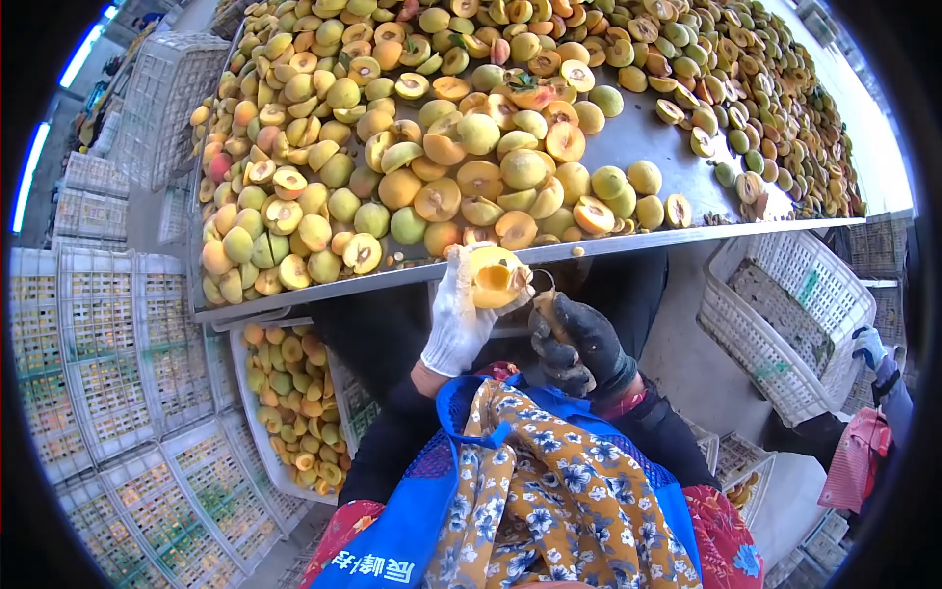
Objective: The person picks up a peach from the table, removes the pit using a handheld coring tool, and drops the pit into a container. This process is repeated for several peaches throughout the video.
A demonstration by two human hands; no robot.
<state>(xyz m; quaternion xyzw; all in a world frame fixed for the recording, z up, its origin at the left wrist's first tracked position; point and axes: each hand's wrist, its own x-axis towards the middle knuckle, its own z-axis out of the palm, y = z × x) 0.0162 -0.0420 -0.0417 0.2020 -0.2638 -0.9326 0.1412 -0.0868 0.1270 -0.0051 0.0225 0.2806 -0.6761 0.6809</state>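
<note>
The halved yellow peach (496, 277) sits in the gloved left hand (459, 312), cut face up, its centre darker; the thin wire hook (544, 280) curves up from the dark-gloved right hand (577, 344), just beside the fruit.

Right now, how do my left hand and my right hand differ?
Your left hand wears a white glove; your right hand wears a dark one. The left hand cups a halved yellow fruit, its hollow showing, while the right hand curls around a tool with a thin, curved wire end. Both are gloved and raised close together.
</note>
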